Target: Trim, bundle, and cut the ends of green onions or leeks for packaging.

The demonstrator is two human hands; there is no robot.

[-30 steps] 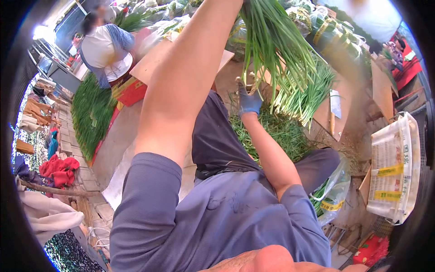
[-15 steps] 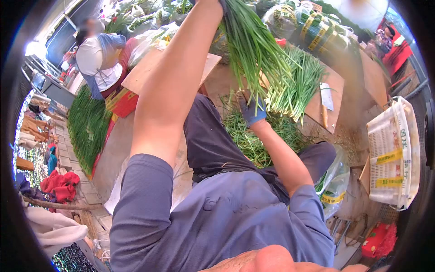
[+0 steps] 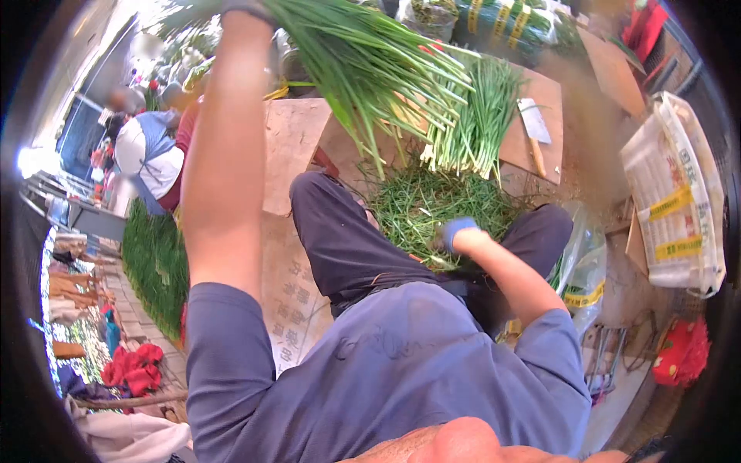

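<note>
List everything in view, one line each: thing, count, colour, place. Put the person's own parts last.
raised bunch of green onions: one, green, held up at top centre
cut bunch on board: one, green with pale ends, on the wooden board
wooden board: one, brown, upper right
cleaver: one, grey blade, wooden handle, on the board
pile of trimmings: one, green, between the knees
cardboard sheet: one, tan, left of the knees
printed sack: one, white with yellow tape, far right
plastic bag: one, clear, by the right knee
co-worker: one, white and blue top, left
left hand: mostly out of frame, gripping the raised bunch
right hand: blue glove, down at the trimmings
</note>
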